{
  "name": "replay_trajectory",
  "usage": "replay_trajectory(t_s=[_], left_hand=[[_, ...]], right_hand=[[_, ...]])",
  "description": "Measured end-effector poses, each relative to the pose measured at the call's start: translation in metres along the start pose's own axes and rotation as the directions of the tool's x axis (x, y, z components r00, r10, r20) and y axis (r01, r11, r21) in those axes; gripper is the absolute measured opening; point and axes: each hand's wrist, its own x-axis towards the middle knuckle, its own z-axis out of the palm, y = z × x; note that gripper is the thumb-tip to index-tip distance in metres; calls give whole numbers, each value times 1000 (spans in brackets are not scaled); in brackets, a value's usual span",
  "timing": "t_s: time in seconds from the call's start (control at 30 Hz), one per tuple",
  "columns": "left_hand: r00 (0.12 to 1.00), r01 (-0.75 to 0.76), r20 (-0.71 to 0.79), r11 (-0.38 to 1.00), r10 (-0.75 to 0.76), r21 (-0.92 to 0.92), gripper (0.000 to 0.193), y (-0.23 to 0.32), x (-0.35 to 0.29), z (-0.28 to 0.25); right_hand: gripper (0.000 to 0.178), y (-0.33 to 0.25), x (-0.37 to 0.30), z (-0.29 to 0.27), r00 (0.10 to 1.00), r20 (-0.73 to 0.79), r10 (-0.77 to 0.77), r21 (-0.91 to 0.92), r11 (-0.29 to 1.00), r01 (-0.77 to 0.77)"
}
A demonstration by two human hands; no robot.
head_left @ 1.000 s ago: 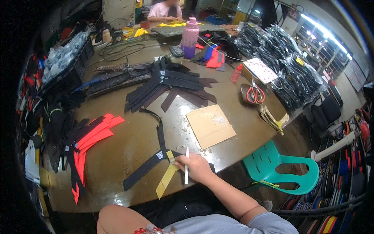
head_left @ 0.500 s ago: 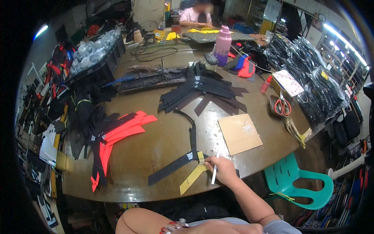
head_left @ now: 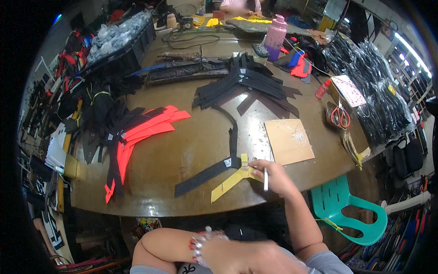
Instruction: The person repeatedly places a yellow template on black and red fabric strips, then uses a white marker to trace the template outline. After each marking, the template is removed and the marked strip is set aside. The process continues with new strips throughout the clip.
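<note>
Yellow forked piece [head_left: 232,183] extends left from under the right hand [head_left: 275,178], which clasps a white stick [head_left: 266,183].

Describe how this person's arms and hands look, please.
The left hand and right hand are both ungloved. A bracelet of red and pale, shiny beads circles the left wrist; none shows on the right. Short grey sleeves leave both forearms uncovered.
</note>
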Motion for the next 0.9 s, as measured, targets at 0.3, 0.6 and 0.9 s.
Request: replay_trajectory(t_s=[0.3,0.6,0.9], left_hand=[[456,886,-889,-121,46,448,29,-4,-63,-83],[466,849,-883,-308,55,429,27,-21,-106,-110],[565,804,-825,-243,25,543,38,-45,-119,-132]], right_hand=[[26,-46,-3,-21,995,-95,39,300,954,-9],[28,-18,24,26,971,-226,-82,-71,995,68],[23,-6,42,30,991,-106,-87,-159,985,70]])
